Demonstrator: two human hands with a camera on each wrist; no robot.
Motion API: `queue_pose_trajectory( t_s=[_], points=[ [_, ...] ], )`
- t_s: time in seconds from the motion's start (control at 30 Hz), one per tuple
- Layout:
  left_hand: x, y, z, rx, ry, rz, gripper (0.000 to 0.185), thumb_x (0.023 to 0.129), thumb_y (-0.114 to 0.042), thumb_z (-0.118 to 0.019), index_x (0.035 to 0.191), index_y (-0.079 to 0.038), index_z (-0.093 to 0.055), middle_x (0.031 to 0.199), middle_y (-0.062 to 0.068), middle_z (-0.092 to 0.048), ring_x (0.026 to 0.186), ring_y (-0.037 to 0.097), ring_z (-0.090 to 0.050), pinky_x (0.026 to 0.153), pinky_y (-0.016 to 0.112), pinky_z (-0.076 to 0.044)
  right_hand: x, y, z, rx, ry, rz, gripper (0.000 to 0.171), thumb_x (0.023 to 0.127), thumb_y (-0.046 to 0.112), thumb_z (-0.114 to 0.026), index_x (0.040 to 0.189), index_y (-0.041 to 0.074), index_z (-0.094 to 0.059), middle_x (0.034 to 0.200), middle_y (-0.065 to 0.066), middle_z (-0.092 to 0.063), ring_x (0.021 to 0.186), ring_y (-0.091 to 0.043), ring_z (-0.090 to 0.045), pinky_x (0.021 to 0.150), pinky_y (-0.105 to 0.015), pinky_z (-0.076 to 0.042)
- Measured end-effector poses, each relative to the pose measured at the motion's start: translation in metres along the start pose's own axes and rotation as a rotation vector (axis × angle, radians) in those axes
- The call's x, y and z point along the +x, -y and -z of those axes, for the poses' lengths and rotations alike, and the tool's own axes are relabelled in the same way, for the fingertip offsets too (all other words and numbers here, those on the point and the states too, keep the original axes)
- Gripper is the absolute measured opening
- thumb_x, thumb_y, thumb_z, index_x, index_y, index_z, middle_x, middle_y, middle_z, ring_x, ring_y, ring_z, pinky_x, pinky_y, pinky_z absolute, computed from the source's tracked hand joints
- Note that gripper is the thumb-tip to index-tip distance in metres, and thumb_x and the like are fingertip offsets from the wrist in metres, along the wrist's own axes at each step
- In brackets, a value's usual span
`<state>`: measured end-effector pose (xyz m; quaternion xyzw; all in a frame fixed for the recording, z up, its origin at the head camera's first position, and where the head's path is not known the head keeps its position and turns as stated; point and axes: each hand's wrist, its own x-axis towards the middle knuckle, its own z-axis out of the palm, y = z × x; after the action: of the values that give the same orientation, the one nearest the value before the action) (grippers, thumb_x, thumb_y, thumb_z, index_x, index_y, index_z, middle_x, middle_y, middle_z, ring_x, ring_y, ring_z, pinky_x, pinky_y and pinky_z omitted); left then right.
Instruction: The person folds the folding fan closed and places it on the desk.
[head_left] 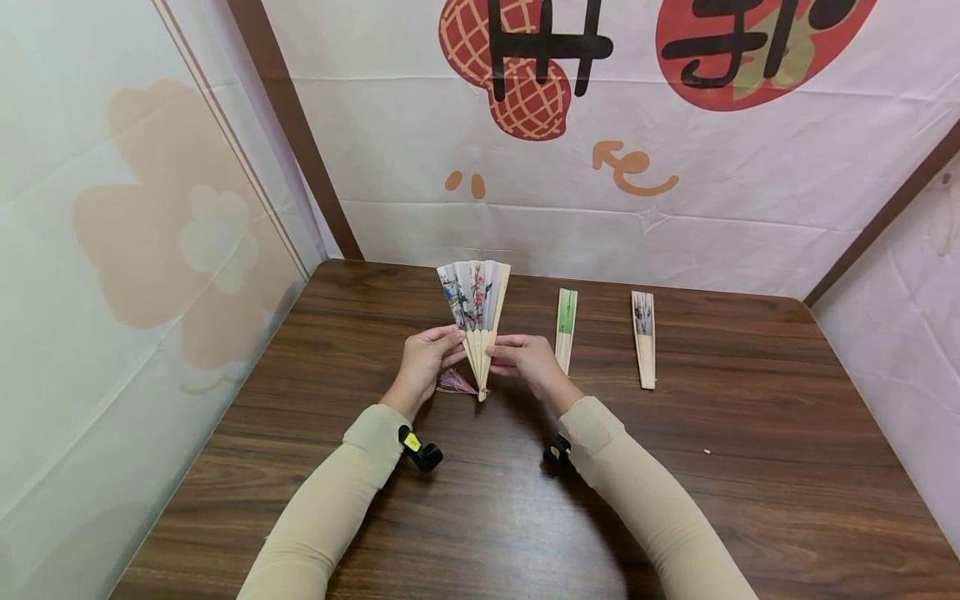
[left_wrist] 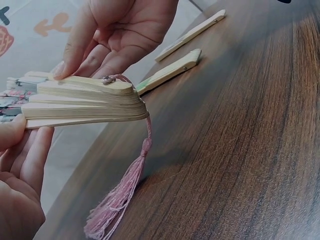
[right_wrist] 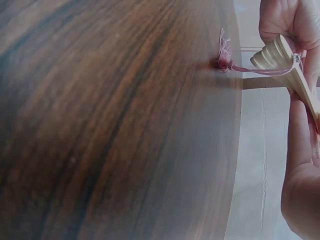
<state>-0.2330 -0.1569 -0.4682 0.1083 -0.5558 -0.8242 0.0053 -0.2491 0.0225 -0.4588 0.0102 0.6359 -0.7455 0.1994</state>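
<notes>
A partly spread folding fan (head_left: 478, 333) with pale wooden ribs and a leaf painted with pink blossom is held up above the table. My left hand (head_left: 425, 364) pinches its left outer rib between thumb and fingers. On the opposite side, my right hand (head_left: 531, 364) pinches the right outer rib. A pink tassel (left_wrist: 120, 200) hangs from the fan's pivot end in the left wrist view. In the right wrist view the ribs (right_wrist: 280, 55) fan out in steps near the pivot, while the painted leaf is mostly out of frame.
Right of my hands, a closed green folding fan (head_left: 567, 321) lies on the brown wooden table (head_left: 480, 517), its lower end partly behind my right hand. Farther right lies another closed fan (head_left: 643, 337) with a grey leaf. Printed cloth walls (head_left: 375, 125) stand behind and left.
</notes>
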Motion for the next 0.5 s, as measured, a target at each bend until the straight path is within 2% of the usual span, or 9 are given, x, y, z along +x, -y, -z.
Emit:
queue_pose_trajectory(
  t_s=[0.3,0.5],
  points=[
    [0.0002,0.0025,0.0011,0.008,0.007,0.007,0.026,0.096,0.004,-0.059,0.083,-0.015,-0.071,0.074,-0.005,-0.073,0.068,0.005,-0.072,0.069,0.02,-0.064,0.0004,-0.0015,0.0013,-0.001,0.003,-0.005,0.027,0.091,-0.006,-0.065,0.117,-0.015,-0.064,0.086,-0.003,-0.072,0.076,-0.011,-0.071,0.091,-0.044,-0.061],
    [-0.0004,0.0025,0.0015,0.015,0.016,0.011,0.02,0.098,0.003,-0.058,0.09,-0.011,-0.071,0.075,-0.006,-0.074,0.07,0.005,-0.072,0.07,0.019,-0.064,0.0013,-0.0022,0.0017,0.002,0.015,-0.002,0.028,0.091,-0.007,-0.065,0.117,-0.017,-0.064,0.085,-0.004,-0.072,0.075,-0.011,-0.071,0.086,-0.039,-0.063]
  ],
)
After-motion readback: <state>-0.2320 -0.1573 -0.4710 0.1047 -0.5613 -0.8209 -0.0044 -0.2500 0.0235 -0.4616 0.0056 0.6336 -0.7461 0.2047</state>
